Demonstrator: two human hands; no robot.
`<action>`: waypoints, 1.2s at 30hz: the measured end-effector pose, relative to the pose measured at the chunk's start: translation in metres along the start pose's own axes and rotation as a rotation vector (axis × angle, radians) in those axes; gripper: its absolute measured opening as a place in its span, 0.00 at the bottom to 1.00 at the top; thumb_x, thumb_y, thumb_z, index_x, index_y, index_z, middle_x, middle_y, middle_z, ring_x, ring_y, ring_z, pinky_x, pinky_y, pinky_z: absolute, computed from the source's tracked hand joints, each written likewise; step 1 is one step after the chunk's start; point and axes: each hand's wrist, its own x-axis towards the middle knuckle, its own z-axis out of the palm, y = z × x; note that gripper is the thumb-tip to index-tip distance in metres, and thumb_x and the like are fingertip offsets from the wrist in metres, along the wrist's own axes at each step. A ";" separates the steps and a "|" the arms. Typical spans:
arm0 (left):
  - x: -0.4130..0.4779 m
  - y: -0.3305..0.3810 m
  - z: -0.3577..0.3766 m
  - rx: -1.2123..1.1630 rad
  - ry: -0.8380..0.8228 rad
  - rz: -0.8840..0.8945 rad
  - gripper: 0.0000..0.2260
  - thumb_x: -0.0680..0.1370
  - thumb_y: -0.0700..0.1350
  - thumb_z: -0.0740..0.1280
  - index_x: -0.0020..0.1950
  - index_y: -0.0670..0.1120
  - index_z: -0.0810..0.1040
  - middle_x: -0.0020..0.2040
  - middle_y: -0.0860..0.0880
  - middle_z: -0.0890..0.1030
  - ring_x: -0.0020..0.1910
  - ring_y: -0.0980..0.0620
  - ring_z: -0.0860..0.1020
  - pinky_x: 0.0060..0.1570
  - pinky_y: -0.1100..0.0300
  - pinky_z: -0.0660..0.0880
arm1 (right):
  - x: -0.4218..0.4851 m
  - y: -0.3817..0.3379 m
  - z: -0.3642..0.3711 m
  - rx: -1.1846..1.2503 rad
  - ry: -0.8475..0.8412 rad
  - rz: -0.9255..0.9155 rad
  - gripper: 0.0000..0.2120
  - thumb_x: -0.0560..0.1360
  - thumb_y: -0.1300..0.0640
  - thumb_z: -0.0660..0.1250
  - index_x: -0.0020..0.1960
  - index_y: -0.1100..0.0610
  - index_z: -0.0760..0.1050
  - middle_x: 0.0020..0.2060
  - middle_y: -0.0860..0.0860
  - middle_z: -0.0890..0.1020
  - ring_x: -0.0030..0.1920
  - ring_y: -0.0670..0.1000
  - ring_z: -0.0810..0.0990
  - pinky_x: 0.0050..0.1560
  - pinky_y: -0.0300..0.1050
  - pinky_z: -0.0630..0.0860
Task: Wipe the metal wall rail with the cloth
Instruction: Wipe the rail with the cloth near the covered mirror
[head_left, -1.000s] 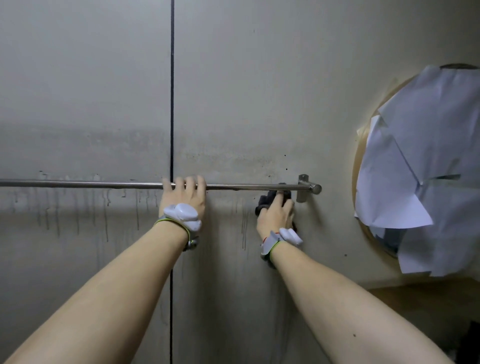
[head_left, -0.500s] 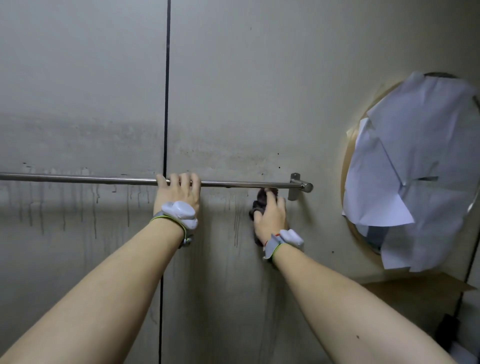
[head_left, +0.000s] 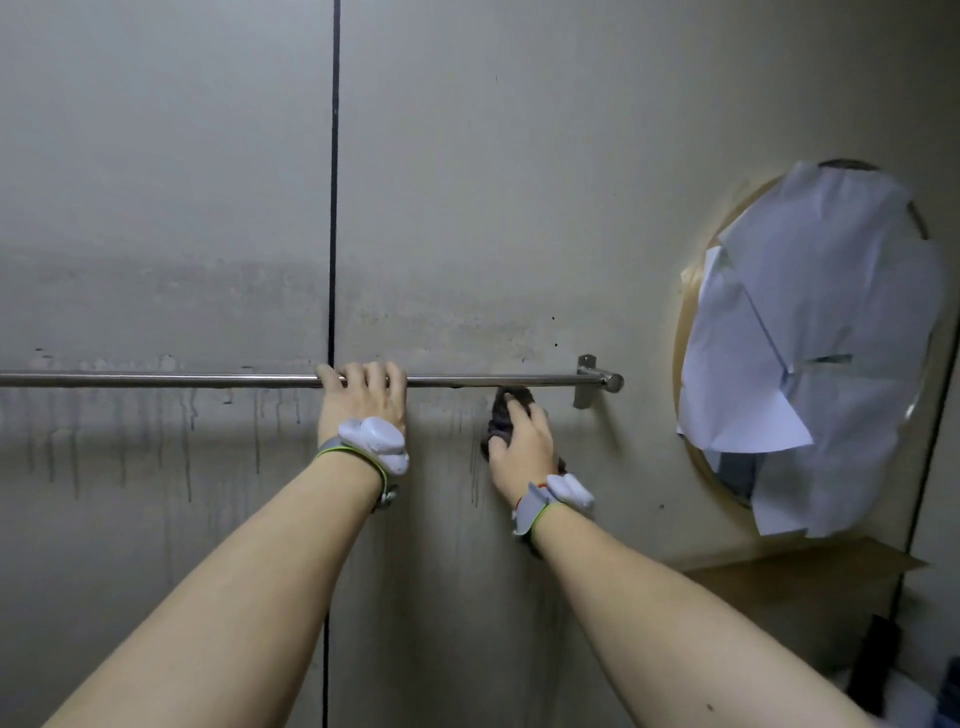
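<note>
From the head view, the metal wall rail (head_left: 156, 380) runs level across the grey wall (head_left: 519, 156). The left hand (head_left: 363, 402) has its fingers curled over the rail and grips it where the dark wall seam (head_left: 332, 208) crosses behind. The right hand (head_left: 519, 449), just below the rail, clutches the dark cloth (head_left: 503, 418) and presses its top against the rail's underside, between the left hand and the rail's end bracket (head_left: 587, 382). Past that end, white paper sheets (head_left: 805, 353) cover a round opening.

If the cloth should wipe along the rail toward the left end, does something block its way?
Yes. The left hand grips the rail just left of the cloth, which the right hand holds. Beyond it, the visible rail looks free.
</note>
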 end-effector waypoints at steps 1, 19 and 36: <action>-0.001 -0.001 -0.001 -0.004 0.000 0.004 0.31 0.76 0.53 0.57 0.73 0.38 0.54 0.65 0.40 0.68 0.61 0.40 0.69 0.65 0.39 0.63 | -0.002 0.003 -0.011 0.115 0.083 0.100 0.25 0.73 0.62 0.63 0.70 0.55 0.69 0.67 0.57 0.70 0.65 0.59 0.71 0.59 0.42 0.67; -0.001 -0.005 0.007 0.005 0.041 0.027 0.28 0.76 0.49 0.56 0.72 0.38 0.55 0.64 0.39 0.69 0.60 0.40 0.69 0.64 0.40 0.64 | 0.022 -0.031 -0.059 -0.462 -0.008 -0.352 0.29 0.71 0.58 0.64 0.71 0.47 0.64 0.68 0.49 0.68 0.66 0.56 0.66 0.53 0.51 0.76; 0.000 -0.004 0.001 0.025 -0.001 0.012 0.30 0.75 0.51 0.57 0.73 0.40 0.54 0.65 0.42 0.68 0.61 0.41 0.69 0.62 0.44 0.65 | 0.027 -0.052 -0.048 -0.538 -0.103 -0.666 0.26 0.73 0.56 0.65 0.70 0.52 0.64 0.65 0.51 0.71 0.61 0.59 0.68 0.46 0.52 0.75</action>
